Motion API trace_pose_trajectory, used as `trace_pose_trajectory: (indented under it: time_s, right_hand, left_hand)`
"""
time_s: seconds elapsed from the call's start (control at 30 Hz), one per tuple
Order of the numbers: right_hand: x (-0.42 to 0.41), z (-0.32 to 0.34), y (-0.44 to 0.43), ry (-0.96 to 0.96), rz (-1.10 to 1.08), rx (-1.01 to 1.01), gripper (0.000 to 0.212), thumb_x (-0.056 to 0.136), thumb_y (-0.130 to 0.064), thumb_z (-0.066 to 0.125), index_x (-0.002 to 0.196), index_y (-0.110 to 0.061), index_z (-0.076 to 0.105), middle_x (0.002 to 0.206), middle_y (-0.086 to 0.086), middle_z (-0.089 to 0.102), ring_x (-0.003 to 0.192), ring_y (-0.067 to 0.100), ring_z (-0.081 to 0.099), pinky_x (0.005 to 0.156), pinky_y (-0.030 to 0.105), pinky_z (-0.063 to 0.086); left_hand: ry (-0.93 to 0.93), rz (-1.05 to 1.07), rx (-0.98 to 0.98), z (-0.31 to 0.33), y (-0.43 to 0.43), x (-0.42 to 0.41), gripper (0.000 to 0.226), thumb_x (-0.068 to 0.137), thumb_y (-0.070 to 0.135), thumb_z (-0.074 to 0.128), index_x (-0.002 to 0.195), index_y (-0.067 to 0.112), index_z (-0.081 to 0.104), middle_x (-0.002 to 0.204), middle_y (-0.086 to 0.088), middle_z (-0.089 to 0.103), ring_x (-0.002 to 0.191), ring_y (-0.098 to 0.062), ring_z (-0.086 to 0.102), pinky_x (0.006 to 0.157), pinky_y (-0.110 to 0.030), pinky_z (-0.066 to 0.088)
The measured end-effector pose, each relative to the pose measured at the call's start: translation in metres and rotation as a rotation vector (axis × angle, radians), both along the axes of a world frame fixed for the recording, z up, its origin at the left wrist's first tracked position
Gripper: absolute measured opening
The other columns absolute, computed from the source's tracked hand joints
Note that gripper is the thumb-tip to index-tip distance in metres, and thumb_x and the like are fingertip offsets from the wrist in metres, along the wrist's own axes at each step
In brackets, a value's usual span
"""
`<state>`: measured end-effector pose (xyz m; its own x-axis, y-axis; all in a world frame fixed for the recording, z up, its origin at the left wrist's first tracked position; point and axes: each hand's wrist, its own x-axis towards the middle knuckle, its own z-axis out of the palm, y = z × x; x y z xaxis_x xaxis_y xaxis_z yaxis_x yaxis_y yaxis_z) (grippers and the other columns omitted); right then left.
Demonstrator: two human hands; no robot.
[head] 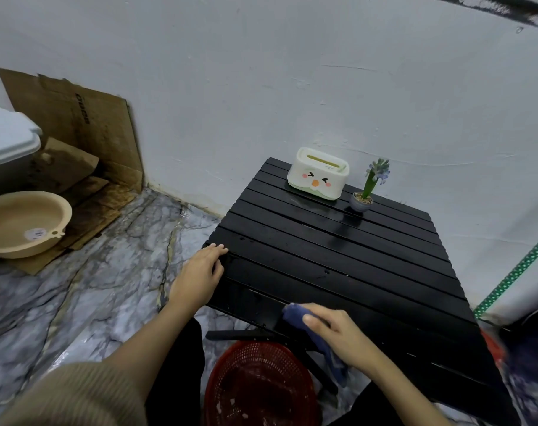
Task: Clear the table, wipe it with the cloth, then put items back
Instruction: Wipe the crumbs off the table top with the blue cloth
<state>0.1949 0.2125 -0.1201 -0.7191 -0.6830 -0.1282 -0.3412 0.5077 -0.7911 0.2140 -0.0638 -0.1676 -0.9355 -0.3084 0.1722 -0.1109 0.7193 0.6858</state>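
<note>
My right hand (338, 335) clenched around the blue cloth (295, 315), pressing it on the black slatted table (338, 259) near its front edge, my left hand (200, 276) resting flat and unclenched on the table's left edge, tissue box (318, 177) and small potted plant (367, 189) side by side at the far end, red basket (258, 385) on the floor below.

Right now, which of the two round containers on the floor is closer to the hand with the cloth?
The red basket, under the table's near edge; the beige basin sits far left.

The right hand (338, 333) covers most of the blue cloth (295, 315). The red basket (258, 382) runs off the bottom edge. A red-and-dark blur (501, 348) at right cannot be identified. The grey bin (6, 142) is cut by the left edge.
</note>
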Motion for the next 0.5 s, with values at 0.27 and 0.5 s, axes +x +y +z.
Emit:
trace_pose_trajectory:
  time_s: [0.27, 0.5]
  right_hand:
    - [-0.01, 0.002, 0.008, 0.057, -0.2, -0.012, 0.023, 0.091, -0.026, 0.049, 0.11, -0.037, 0.057, 0.102, -0.039, 0.062, 0.102, -0.014, 0.054, 0.082, -0.001, 0.037]
    - [0.013, -0.003, -0.003, -0.002, 0.035, 0.111, 0.036, 0.091, -0.032, 0.046, 0.127, -0.025, 0.05, 0.129, -0.019, 0.045, 0.108, -0.027, 0.04, 0.092, 0.0, 0.032]
  left_hand:
    - [0.0, 0.002, 0.005, 0.001, 0.001, 0.001, 0.036, 0.092, 0.01, 0.039, 0.125, 0.013, 0.05, 0.138, -0.005, 0.05, 0.135, -0.015, 0.035, 0.111, -0.035, 0.032]
    - [-0.006, -0.004, 0.001, 0.001, 0.0, 0.0, 0.036, 0.092, 0.01, 0.039, 0.126, 0.013, 0.05, 0.138, -0.005, 0.05, 0.135, -0.015, 0.034, 0.111, -0.034, 0.031]
